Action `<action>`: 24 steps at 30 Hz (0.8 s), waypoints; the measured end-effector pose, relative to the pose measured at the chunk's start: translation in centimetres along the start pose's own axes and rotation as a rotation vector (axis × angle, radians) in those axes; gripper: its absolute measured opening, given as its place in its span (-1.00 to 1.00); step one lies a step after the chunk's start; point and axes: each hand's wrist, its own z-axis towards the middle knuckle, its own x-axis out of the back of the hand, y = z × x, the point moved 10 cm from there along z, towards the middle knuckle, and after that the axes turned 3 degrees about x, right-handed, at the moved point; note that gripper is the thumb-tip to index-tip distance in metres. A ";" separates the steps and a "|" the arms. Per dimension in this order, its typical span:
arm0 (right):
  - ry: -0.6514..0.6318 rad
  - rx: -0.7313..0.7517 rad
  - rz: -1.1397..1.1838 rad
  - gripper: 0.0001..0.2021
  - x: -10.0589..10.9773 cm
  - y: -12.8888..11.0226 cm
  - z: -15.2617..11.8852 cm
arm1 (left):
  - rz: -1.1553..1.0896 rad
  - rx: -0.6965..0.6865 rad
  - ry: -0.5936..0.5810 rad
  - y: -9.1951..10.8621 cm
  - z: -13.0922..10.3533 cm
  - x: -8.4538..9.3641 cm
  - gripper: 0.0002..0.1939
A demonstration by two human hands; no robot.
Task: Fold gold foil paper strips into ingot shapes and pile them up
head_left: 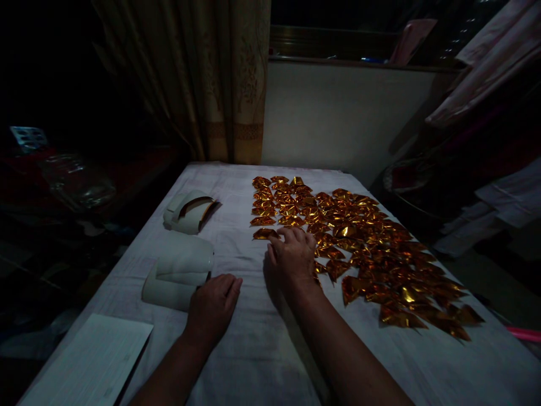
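My right hand point(293, 256) is at the near left edge of a spread of folded gold foil paper pieces point(359, 225). Its thumb and fingers are closed on one end of a folded gold foil paper piece point(264, 233), which lies on the cloth. My left hand point(214, 301) rests on the table in a loose fist, with nothing visible in it. Beside it is a curled white sheet point(186, 256), bent over on itself. The left palm and inner fingers are hidden.
A second curled white sheet point(192, 211) with dark and orange edges lies farther back. A flat white stack or pad point(91, 355) is at the near left. Pale cloth covers the table point(228, 192). Behind it are a curtain point(228, 84) and a wall point(329, 113).
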 end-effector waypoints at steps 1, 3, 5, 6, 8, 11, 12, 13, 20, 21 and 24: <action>0.018 0.044 0.029 -0.92 0.3 -0.9 -0.8 | 0.003 -0.007 0.007 0.0 0.0 0.0 -0.58; 0.038 0.120 0.097 -0.92 0.6 -2.5 -2.7 | 0.012 -0.027 0.029 0.2 -0.1 0.2 -0.58; 0.016 0.165 0.171 -0.91 0.2 -3.5 -4.8 | 0.009 -0.056 0.056 0.5 -0.2 0.6 -0.59; 0.006 0.153 0.197 -0.91 0.0 -3.5 -5.7 | -0.002 -0.076 0.071 0.8 -0.3 0.8 -0.59; -0.009 0.122 0.244 -0.90 -0.5 -3.2 -7.3 | -0.034 -0.132 0.105 1.8 -0.6 1.6 -0.60; -0.020 0.096 0.310 -0.83 -1.0 -2.3 -8.8 | -0.058 -0.210 0.174 3.2 -1.0 3.7 -0.65; -0.016 0.095 0.331 -0.81 -1.1 -2.1 -9.0 | -0.055 -0.214 0.201 3.3 -0.9 4.5 -0.68; -0.013 0.092 0.348 -0.81 -1.2 -1.8 -9.2 | -0.041 -0.210 0.217 3.0 -0.8 5.2 -0.72; -0.025 0.074 0.390 -0.79 -1.7 -1.4 -9.3 | 0.410 0.031 0.144 -5.0 1.1 6.6 -0.40; -0.028 0.071 0.390 -0.79 -1.8 -1.4 -9.3 | 0.449 0.063 0.063 -6.1 1.2 5.9 -0.36; -0.031 0.070 0.386 -0.79 -1.9 -1.3 -9.3 | 0.471 0.142 -0.155 -7.8 1.0 4.3 -0.37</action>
